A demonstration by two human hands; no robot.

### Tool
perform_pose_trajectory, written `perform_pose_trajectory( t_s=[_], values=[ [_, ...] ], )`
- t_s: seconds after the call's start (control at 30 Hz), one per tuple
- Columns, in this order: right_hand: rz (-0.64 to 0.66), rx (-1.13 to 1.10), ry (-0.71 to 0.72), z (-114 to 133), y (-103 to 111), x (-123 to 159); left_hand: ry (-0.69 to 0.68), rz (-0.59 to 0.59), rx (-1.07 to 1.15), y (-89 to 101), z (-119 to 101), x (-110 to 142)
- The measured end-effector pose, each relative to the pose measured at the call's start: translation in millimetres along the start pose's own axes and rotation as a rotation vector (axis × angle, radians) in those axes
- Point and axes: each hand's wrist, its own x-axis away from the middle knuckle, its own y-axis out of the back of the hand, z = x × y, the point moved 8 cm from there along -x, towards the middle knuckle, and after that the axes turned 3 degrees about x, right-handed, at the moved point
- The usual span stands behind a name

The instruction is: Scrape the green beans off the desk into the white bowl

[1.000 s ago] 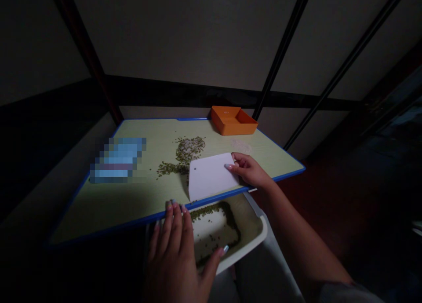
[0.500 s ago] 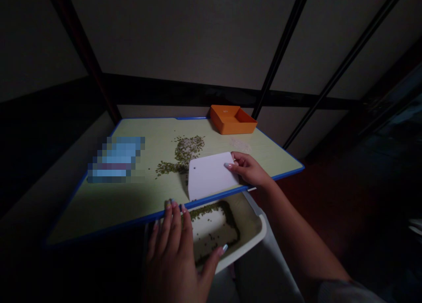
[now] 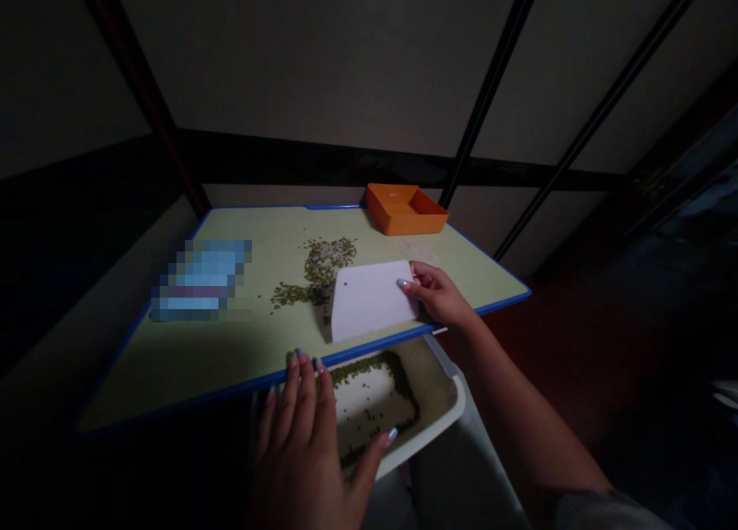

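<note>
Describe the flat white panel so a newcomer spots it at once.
Find the pale, blue-edged table. Near its front edge, the right hand holds the flat white panel. Unlike the white tub just below that edge, it has no walls, and a small dark spot sits near its upper left corner.

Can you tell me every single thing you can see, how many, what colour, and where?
Table: one, pale green top, blue edge, in the middle
Scraper: one, white, over the table's near edge
Green grains: too many to count, green, on the table and in the tub
Pale grains: too many to count, whitish, among the green heap and near the box
Tub: one, whitish, below the near edge
Box: one, orange, far right corner
Pixelated item: one, mostly blue, table's left side
Wall panels: several, greyish, behind
Floor: one, dark reddish, right
Left hand: one, fingers at the near edge
Right hand: one, gripping the scraper
</note>
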Motion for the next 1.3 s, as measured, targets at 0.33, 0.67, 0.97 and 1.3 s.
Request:
perform_pose_trajectory(
  t_s=[0.33,0.67,0.97,1.3],
  values=[
    [-0.467,-0.102,0.144,6,37,20,-0.033,0.025,-0.031,-11.2,8,7],
    [-0.285,0.828,0.682,70,-36,127,-0.033,-0.017,-0.054,-2.7,2,3],
    [-0.049,1.017,0.914,84,-115,144,-0.126,0.053,-0.048,-8.2,7,7],
    [-0.053,1.157,0.885,73,-124,142,-0.15,0.071,-0.044,-10.9,7,10]
  ],
)
